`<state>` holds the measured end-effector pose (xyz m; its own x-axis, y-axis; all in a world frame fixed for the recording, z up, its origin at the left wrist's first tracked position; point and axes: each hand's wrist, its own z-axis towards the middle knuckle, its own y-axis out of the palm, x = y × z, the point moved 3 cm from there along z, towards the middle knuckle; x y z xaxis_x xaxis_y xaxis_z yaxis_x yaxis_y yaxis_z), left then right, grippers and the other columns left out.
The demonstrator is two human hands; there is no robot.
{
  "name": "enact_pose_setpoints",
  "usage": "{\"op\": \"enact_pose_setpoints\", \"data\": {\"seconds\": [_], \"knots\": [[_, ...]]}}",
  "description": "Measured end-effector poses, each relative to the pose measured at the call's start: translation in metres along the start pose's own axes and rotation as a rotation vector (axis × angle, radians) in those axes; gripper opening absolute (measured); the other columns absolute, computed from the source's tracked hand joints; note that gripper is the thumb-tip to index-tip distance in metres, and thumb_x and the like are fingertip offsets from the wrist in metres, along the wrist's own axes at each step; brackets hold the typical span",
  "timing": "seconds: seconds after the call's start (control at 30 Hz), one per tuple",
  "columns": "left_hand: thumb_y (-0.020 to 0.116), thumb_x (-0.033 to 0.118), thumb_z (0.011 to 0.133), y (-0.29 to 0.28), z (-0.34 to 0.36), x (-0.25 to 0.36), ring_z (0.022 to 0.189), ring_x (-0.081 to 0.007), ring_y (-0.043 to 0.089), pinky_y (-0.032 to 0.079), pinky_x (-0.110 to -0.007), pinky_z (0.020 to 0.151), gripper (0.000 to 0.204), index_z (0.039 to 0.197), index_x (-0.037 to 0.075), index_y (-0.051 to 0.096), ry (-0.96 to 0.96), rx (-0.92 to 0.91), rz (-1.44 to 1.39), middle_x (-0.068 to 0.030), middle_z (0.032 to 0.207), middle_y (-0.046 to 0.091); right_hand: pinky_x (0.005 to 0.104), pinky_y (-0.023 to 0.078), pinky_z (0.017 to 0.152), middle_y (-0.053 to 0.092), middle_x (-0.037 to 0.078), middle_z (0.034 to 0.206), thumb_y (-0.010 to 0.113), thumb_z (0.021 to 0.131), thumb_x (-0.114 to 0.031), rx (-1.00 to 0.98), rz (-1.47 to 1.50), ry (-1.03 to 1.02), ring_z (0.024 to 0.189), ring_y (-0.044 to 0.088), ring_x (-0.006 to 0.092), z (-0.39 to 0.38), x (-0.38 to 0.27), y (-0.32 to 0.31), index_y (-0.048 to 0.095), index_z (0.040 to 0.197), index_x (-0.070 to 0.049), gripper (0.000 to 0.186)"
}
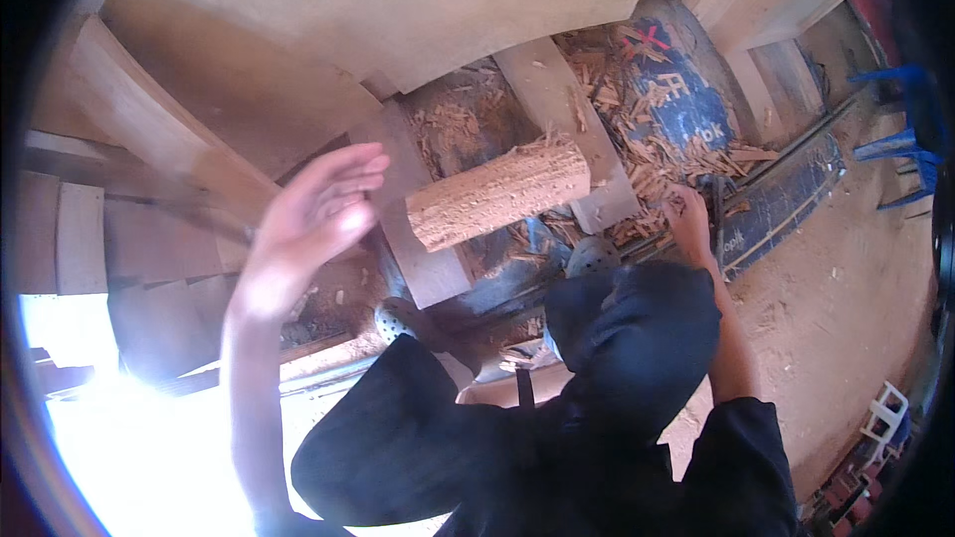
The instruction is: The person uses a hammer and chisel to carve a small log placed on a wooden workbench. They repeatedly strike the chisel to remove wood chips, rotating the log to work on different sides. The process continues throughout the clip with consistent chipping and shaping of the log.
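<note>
A rough-hewn wooden block (502, 194) lies aslant in front of me, across two flat boards; its top is coarse and splintered. My left hand (323, 204) is raised off its left end, fingers stretched out, holding nothing. To the right of the block, my right hand (686, 214) is low over the wood chips with its fingers curled in. A dark upright piece (718, 194) shows just beside it; I cannot make out whether the hand grips it. One supporting board (567, 89) runs under the block's right end, the other board (438, 278) under its left.
Wood chips (617, 89) cover a dark printed sheet (686, 104). Large wooden panels (328, 10) stand ahead, with a curved plank (149, 99) at left. Blue plastic legs (900, 144) and a white frame (883, 413) are at right. My shoes (594, 254) are close to the block.
</note>
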<state>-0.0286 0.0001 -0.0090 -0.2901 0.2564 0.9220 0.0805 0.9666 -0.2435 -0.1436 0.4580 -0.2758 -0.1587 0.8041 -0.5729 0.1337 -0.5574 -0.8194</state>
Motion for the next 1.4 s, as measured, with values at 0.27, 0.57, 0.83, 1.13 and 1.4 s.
{"op": "enact_pose_setpoints", "data": {"seconds": [0.27,0.57,0.83,1.13,1.4], "knots": [[0.086,0.044,0.049,0.034,0.075,-0.2,0.132,-0.0355,0.03,0.023,-0.045,0.11,0.117,0.139,0.0,0.026,-0.285,-0.12,0.981,-0.0213,0.142,0.031,0.0449,0.042,0.094,0.053,0.023,0.119,0.075,0.07,-0.033,-0.344,-0.22,-0.309,0.109,0.052,0.0378,0.053,-0.124,0.048,0.044,0.126,-0.003,0.07],[0.085,0.039,0.049,0.058,0.077,-0.238,0.127,-0.0359,0.036,0.023,-0.047,0.111,0.113,0.139,0.002,0.027,-0.19,-0.046,1.103,-0.0199,0.136,0.036,0.0462,0.046,0.081,0.058,0.028,0.102,0.079,0.067,-0.027,-0.238,0.035,-0.095,0.096,0.056,0.0434,0.053,-0.115,0.099,0.044,0.123,0.004,0.073],[0.084,0.038,0.05,0.06,0.079,-0.237,0.126,-0.04,0.035,0.03,-0.045,0.108,0.111,0.139,0.003,0.026,-0.245,0.024,1.016,-0.0203,0.138,0.034,0.0447,0.044,0.083,0.058,0.025,0.104,0.076,0.071,-0.031,-0.212,0.073,-0.176,0.098,0.054,0.0417,0.073,-0.104,0.106,0.044,0.126,0.0,0.07],[0.083,0.038,0.056,0.067,0.086,-0.187,0.132,-0.0356,0.031,0.02,-0.045,0.112,0.11,0.141,0.004,0.024,-0.176,-0.025,1.135,-0.02,0.143,0.03,0.0442,0.041,0.089,0.058,0.02,0.107,0.062,0.084,-0.024,0.055,-0.03,0.178,0.103,0.052,0.0377,0.003,-0.017,0.058,0.052,0.118,-0.001,0.043],[0.063,0.025,0.081,0.138,0.114,-0.152,0.125,-0.036,0.04,0.029,-0.043,0.108,0.058,0.13,0.002,0.043,0.186,0.006,0.779,-0.0191,0.134,0.044,0.0447,0.04,0.091,0.06,0.02,0.104,0.067,0.076,-0.027,-0.007,-0.546,0.45,0.102,0.054,0.0385,-0.049,0.109,0.004,0.056,0.108,0.0,0.043]]}}
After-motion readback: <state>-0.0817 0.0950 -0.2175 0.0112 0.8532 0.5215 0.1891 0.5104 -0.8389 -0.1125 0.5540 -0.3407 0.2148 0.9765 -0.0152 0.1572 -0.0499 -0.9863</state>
